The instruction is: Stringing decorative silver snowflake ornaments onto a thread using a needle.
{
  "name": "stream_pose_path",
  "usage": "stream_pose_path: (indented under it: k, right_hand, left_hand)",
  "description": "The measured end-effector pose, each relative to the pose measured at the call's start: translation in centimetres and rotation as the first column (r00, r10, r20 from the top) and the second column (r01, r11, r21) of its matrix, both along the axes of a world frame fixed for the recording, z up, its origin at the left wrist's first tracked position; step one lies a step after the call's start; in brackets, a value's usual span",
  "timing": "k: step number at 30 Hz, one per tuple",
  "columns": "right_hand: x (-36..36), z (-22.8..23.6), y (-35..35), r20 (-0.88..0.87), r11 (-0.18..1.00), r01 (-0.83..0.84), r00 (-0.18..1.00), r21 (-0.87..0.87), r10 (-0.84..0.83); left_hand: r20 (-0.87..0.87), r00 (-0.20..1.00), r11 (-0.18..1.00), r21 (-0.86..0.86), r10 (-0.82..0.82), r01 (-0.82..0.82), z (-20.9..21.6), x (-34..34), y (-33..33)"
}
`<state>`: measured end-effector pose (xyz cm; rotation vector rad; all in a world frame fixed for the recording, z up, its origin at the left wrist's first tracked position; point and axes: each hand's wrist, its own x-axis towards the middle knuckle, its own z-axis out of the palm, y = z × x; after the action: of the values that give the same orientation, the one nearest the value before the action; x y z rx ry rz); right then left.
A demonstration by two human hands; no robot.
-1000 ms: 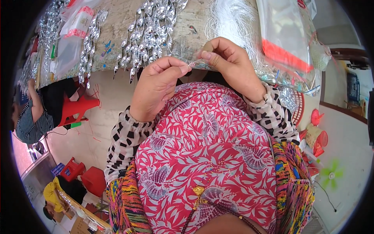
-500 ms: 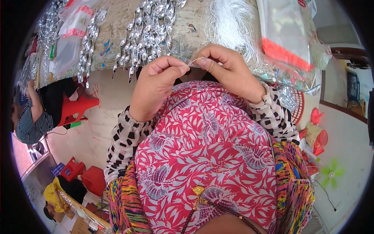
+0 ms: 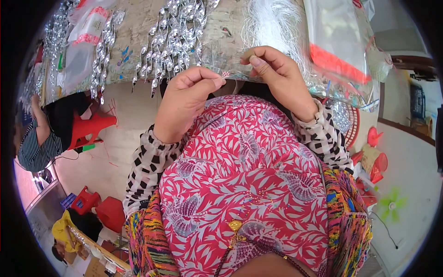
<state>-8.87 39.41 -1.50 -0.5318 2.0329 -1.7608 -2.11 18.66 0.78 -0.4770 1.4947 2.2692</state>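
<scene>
At the near edge of the tabletop (image 3: pixel 230 16), the left hand (image 3: pixel 183 102) is pinching a small pink-and-white piece (image 3: pixel 225 74), probably light and soft, best taken by its end, while the right hand's (image 3: pixel 280 76) grip is remaining unclear.

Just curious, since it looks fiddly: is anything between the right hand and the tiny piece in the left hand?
Nothing visible stands in the way. The left hand pinches the tiny piece, and only an open gap separates it from the right hand.
</scene>
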Motion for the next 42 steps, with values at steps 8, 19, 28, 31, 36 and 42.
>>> stream_pose_path:
  k: [8,19,28,31,36,42]
  right_hand:
    - [0.5,-0.1,-0.8,-0.079,0.999,-0.041,0.996,-0.033,0.039]
    - [1.2,-0.9,-1.5,-0.057,0.98,-0.201,0.978,0.011,0.201]
    - [1.2,-0.6,-1.4,0.023,0.977,-0.212,0.977,0.013,0.211]
    - [1.2,-0.4,-1.4,0.155,0.981,-0.177,0.97,-0.075,0.187]
    - [1.0,-0.6,-1.3,0.081,0.986,-0.156,0.984,-0.051,0.16]
    - [1.1,-0.8,-1.9,0.025,0.986,-0.16,0.987,-0.053,0.161]
  left_hand:
    - [0.019,0.999,0.998,-0.052,0.026,-0.025,0.2,0.0,0.6]
    - [0.017,1.0,1.0,-0.012,-0.022,0.022,-0.4,0.2,-0.1]
    - [0.025,0.999,0.999,-0.027,-0.032,0.032,-0.6,0.2,-0.2]
    - [0.026,0.999,0.999,-0.043,-0.025,0.026,-0.5,0.3,-0.1]
    - [0.043,0.998,0.998,-0.035,-0.046,0.047,-0.3,0.1,0.2]
    - [0.041,0.989,0.989,0.047,-0.145,0.143,-0.5,0.2,0.1]
